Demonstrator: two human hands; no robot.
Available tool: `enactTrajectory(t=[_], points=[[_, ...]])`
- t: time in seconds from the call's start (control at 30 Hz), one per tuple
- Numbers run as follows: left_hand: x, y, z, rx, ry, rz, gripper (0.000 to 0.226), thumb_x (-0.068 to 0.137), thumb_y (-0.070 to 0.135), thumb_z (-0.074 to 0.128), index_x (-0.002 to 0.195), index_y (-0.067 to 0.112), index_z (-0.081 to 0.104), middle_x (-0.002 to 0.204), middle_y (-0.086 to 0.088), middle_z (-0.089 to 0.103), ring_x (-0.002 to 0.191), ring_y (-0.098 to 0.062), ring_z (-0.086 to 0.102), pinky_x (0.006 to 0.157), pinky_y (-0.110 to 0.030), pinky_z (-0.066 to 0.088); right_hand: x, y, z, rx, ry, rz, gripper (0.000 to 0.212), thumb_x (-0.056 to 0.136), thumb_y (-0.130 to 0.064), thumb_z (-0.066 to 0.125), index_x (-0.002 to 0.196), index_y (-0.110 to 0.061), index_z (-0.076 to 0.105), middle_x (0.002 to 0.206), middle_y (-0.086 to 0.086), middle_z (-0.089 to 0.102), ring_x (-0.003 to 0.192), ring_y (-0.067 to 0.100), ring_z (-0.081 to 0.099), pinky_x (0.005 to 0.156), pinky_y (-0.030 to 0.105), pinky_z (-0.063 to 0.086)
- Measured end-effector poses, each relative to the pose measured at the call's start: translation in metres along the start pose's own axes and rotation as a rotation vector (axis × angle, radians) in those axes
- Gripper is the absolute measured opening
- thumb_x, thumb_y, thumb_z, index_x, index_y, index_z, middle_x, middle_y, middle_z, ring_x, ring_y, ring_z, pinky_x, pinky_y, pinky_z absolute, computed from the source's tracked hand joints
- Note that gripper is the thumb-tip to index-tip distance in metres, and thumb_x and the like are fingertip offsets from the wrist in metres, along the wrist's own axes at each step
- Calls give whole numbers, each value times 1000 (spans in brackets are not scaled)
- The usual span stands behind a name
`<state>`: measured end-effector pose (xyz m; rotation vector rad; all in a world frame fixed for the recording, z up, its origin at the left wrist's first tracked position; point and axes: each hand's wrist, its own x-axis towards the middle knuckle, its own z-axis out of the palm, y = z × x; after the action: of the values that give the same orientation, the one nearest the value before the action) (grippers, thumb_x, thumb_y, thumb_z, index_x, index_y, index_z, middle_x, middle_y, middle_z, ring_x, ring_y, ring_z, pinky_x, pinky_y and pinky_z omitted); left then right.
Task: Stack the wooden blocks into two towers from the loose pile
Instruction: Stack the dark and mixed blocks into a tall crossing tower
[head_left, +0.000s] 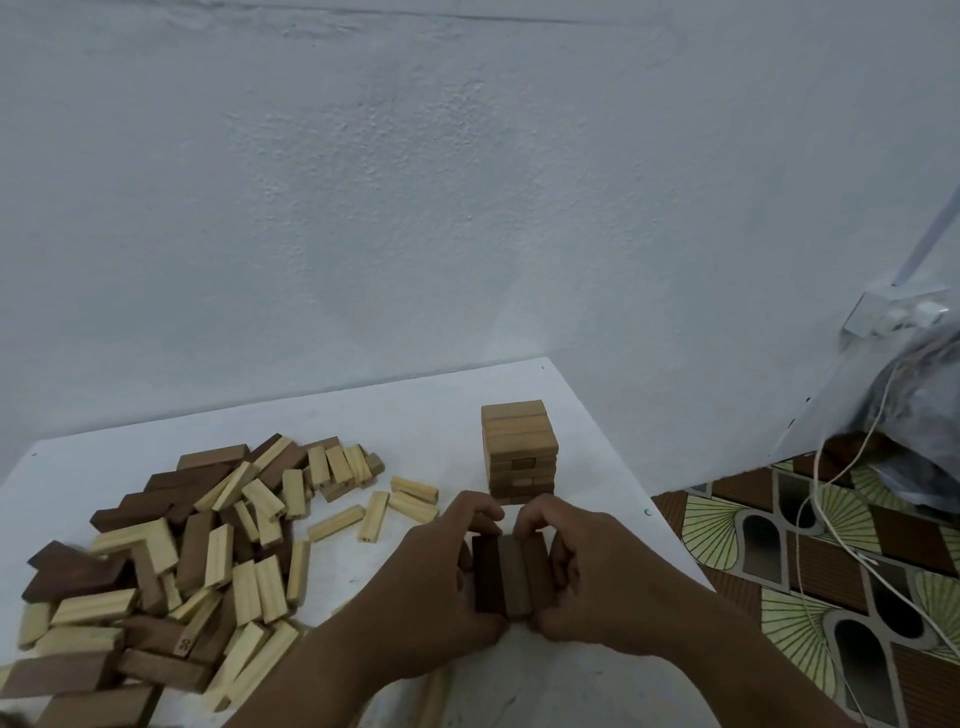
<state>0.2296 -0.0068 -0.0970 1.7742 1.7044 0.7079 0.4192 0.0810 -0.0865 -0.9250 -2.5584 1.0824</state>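
While gripped by two hands (511, 571): three dark blocks (511, 574); one tower (519, 452) behind.

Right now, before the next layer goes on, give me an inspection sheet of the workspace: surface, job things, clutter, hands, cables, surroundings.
Surface: white table, corner against the wall.
Job's things: finished tower of mid-brown blocks stands upright at the far right; three dark blocks lie side by side in front of it, starting the second tower; loose pile of dark and pale blocks on the left, a few pale strays between.
Clutter: nothing seen on the table.
Hands: left hand and right hand squeeze the three dark blocks from either side.
Cables: white cable trails over the floor, right of the table.
Surroundings: pale wall, patterned floor, plastic bag, wall socket.
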Motion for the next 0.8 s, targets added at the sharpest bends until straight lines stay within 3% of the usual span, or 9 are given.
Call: enactTrajectory(t=[0.1, 0.27, 0.5, 0.67, 0.8], points=[[2, 3, -8, 8, 67, 49, 71, 66, 37, 82, 119, 44, 35, 114, 28, 51, 97, -6, 52, 73, -16, 49, -1, -9, -9, 18, 50, -26, 53, 66, -23, 81, 106, -34, 47, 68, -12, 54, 53, 1, 48, 50, 13, 40], [11, 20, -31, 19, 219, 195, 65, 65, 31, 81, 115, 39, 41, 109, 24, 53, 94, -12, 52, 67, -23, 49, 4, -28, -38, -36, 160, -96, 57, 63, -26, 83, 105, -36, 47, 76, -6, 53, 60, 2, 44, 51, 17, 39], [42, 39, -64, 20, 260, 153, 67, 58, 42, 79, 112, 43, 40, 114, 22, 55, 104, -4, 49, 75, -15, 39, 34, -35, -76, -105, 217, -120, 59, 60, -33, 81, 107, -38, 47, 93, -3, 55, 77, 13, 48, 59, 29, 46], [68, 41, -75, -12, 247, 67, 68, 56, 41, 79, 109, 46, 38, 111, 25, 57, 113, 0, 47, 99, -44, 42, 57, -31, -94, -73, 174, -95, 54, 65, -25, 81, 106, -38, 48, 96, -4, 53, 59, 0, 41, 53, 18, 37], [84, 39, -76, 2, 228, 23, 69, 59, 34, 82, 110, 44, 37, 109, 25, 56, 112, -1, 48, 102, -49, 39, 74, -20, -100, -78, 123, -88, 53, 66, -25, 80, 106, -38, 48, 105, -24, 53, 73, 4, 43, 59, 17, 37]])
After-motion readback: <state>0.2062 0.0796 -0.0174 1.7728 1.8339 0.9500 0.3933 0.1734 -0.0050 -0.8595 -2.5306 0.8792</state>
